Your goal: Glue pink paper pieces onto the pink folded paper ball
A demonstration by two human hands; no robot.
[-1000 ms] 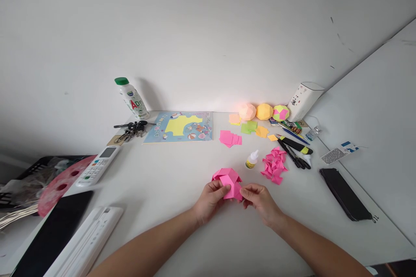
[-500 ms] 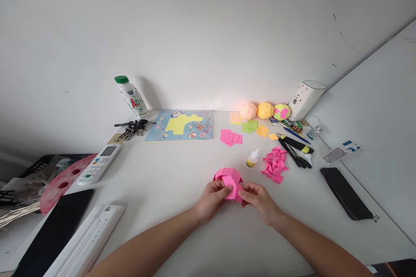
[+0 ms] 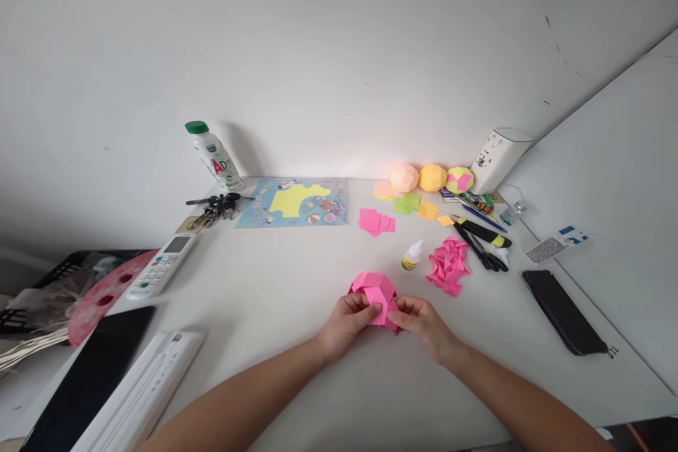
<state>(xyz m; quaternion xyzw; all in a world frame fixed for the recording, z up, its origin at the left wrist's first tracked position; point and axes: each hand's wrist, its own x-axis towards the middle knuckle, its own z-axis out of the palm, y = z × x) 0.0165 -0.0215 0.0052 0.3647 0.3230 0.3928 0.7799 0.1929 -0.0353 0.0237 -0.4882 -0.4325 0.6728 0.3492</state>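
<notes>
A half-built pink paper ball (image 3: 373,287) made of folded pieces rests on the white table (image 3: 275,289) in front of me. My left hand (image 3: 347,325) pinches its near left side, thumb on top. My right hand (image 3: 421,323) pinches the near right edge of the same model, fingers closed on the paper. A pile of folded pink paper units (image 3: 448,265) lies just to the right, and a small glue bottle (image 3: 411,256) stands between pile and model.
Flat pink squares (image 3: 375,222), green and orange squares, three finished paper balls (image 3: 431,178), scissors and pens (image 3: 482,240) lie behind. A black case (image 3: 562,311) is at right. Left: remote (image 3: 162,265), keys (image 3: 215,208), bottle (image 3: 213,156), picture book (image 3: 294,203), tablet (image 3: 87,381).
My two hands have drawn closer together on the pink model, the right fingers pressing in against it. The camera view has tipped slightly.
</notes>
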